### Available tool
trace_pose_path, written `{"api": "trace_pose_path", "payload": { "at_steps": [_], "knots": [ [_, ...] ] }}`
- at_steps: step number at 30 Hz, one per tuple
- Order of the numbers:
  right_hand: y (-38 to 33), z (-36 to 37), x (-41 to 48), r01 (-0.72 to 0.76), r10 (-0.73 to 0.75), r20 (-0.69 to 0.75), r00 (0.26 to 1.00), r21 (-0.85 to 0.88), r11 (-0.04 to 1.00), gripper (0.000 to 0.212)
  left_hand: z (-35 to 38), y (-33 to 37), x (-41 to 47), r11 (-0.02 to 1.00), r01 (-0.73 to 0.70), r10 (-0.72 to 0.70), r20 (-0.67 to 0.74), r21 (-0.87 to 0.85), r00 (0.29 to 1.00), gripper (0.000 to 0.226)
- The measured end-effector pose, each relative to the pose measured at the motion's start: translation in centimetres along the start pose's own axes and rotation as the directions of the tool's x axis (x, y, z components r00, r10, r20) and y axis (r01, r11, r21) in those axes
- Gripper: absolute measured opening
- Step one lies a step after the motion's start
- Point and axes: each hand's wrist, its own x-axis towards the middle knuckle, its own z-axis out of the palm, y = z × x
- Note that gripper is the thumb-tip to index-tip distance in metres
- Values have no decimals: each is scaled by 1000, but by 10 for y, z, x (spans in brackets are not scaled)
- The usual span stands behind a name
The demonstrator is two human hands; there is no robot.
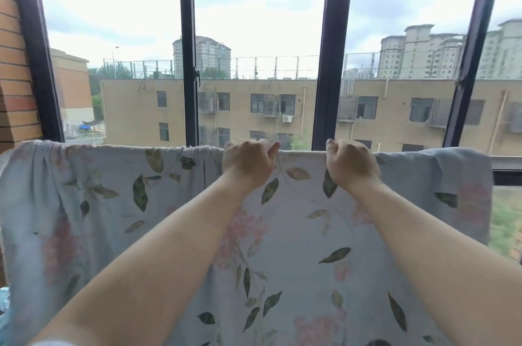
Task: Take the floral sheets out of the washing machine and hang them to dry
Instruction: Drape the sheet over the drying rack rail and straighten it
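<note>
1. Before the window (188, 63), the floral sheet (169, 204) is hanging draped, its support hidden under the cloth.
2. Left hand (245, 164) and right hand (350, 164) are both gripping its top edge, fingers curled.
3. Hanging is looking nearly done; the bunched left part is probably still needing spreading.

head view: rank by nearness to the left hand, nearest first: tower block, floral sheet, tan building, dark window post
1. floral sheet, gripped by the left hand at its top edge.
2. dark window post, just behind, slightly left.
3. tan building, across the way.
4. tower block, on the skyline behind it.
</note>
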Motion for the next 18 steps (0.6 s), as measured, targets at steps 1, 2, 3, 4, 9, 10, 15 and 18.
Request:
{"api": "trace_pose_path", "payload": {
  "at_steps": [1,2,3,4,9,10,15,18],
  "knots": [
    [12,-2,0,-22,23,8,1000,-33,999,53,2,0,0,999,15,-16,16,37,1000,66],
    [23,-3,-1,-35,36,12,999,-67,997,54,6,1,1,998,20,-21,9,62,1000,68],
    [30,-2,-2,-31,32,10,999,-95,995,55,8,1,0,997,18,-17,-7,72,1000,67],
    [34,0,-3,-25,26,3,1000,-110,994,55,10,2,0,997,10,-8,-24,77,1000,67],
    [0,20,-5,-10,11,5,1000,-22,1000,56,17,1,1,999,21,-18,-77,45,997,56],
    [-13,25,-7,15,-15,6,1000,6,1000,56,18,-3,0,1000,26,-24,-93,17,995,52],
    [-87,44,-14,160,-166,26,986,149,976,61,16,-27,3,994,54,-67,-134,-99,989,39],
    [-95,50,-18,217,-218,-11,976,156,964,56,15,-45,1,990,32,-52,-147,-134,988,40]
  ]
}}
